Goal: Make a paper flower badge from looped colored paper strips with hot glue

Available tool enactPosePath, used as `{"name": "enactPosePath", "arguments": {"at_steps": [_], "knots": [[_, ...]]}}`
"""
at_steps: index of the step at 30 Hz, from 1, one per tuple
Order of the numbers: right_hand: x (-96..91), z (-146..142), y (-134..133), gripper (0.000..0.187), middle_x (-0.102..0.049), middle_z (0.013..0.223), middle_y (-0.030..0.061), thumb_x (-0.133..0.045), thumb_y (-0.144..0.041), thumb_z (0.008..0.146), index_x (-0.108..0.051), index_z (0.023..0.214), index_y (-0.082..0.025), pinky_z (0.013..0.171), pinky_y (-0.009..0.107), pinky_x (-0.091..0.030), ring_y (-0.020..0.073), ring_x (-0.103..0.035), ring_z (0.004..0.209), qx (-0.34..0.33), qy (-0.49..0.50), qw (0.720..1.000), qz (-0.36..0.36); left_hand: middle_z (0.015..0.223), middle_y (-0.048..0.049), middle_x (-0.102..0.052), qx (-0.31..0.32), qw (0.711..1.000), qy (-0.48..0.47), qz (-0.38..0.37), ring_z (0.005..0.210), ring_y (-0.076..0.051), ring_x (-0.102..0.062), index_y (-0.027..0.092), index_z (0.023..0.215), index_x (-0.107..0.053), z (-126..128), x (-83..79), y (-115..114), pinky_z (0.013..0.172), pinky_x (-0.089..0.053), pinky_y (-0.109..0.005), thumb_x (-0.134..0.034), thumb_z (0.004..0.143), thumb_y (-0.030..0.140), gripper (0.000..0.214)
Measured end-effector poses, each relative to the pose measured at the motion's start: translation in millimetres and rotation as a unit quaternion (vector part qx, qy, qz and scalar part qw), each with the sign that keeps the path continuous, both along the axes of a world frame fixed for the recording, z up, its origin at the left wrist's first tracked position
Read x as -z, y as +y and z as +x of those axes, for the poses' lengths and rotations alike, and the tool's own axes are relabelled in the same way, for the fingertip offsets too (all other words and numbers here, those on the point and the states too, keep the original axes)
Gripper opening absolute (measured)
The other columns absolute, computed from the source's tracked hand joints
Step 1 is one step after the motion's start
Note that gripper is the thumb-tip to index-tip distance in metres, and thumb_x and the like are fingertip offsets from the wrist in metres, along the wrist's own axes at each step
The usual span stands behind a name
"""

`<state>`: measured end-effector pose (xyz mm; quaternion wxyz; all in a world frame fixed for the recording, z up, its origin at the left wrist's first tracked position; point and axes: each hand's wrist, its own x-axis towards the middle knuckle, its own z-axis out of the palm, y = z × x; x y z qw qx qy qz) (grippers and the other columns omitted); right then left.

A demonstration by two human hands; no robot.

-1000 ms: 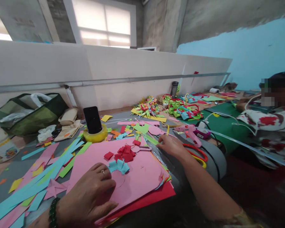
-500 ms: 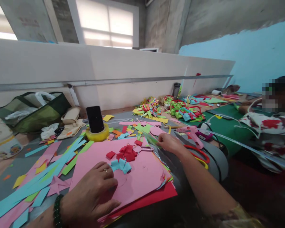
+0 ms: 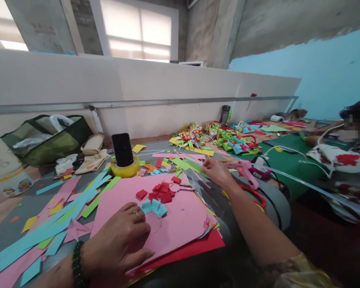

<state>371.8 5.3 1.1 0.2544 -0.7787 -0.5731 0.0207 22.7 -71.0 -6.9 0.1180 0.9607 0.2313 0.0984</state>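
My left hand rests on a stack of pink paper sheets, its fingers loosely bent and its thumb apart. By its fingertips lies a thin ring with folded light-blue paper pieces along the top. Small red paper squares are heaped just beyond the ring. Farther off on the right, my right hand pinches the end of a light-green paper strip. A small metal tool, perhaps snips, lies at the stack's edge. A pink glue gun sits to the right of that hand.
Left of the stack lie blue, pink and green paper strips. A phone leans in a yellow tape roll. Red-handled scissors lie partly under my right forearm. Colourful paper pieces are piled behind. Another person's sleeve shows at right.
My right hand has shifted slightly, and the green strip at its fingers, blurred before, now shows clearly. My left hand stays on the pink paper. The view has turned a little left.
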Motion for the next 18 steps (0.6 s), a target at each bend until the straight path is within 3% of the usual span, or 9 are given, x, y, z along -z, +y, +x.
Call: {"name": "enactPosePath", "arguments": {"at_steps": [5, 11, 18], "knots": [[0.2, -0.4, 0.2, 0.036, -0.071, 0.093, 0.0052, -0.068, -0.022, 0.07, -0.066, 0.105, -0.017, 0.063, 0.025, -0.039, 0.0188, -0.062, 0.082, 0.018, -0.004, 1.0, 0.009, 0.082, -0.0052, -0.056, -0.001, 1.0, 0.004, 0.0, 0.079, -0.021, -0.046, 0.019, 0.08, -0.059, -0.1, 0.0, 0.9, 0.081, -0.037, -0.039, -0.052, 0.086, 0.043, 0.025], [-1.3, 1.2, 2.1, 0.017, -0.071, 0.084, 0.0021, -0.058, -0.028, 0.08, -0.069, 0.091, -0.019, 0.062, 0.023, -0.04, 0.0156, -0.064, 0.078, -0.002, -0.002, 1.0, 0.018, 0.083, -0.0055, -0.056, -0.004, 1.0, -0.006, 0.002, 0.079, -0.022, -0.047, 0.02, 0.083, -0.061, -0.8, 1.0, -0.1, 0.082, -0.038, -0.04, -0.053, 0.086, 0.042, 0.024], [-7.3, -7.5, -5.6, 0.029, -0.071, 0.097, 0.0065, -0.048, -0.038, 0.092, -0.069, 0.1, -0.019, 0.071, 0.029, -0.046, 0.0201, -0.064, 0.09, -0.001, -0.057, 0.997, -0.044, 0.083, -0.0056, -0.059, 0.018, 0.996, -0.088, 0.024, 0.078, -0.021, -0.049, 0.019, 0.095, -0.061, -0.6, 3.0, 0.2, 0.08, -0.039, -0.04, -0.053, 0.087, 0.036, 0.021]]}}
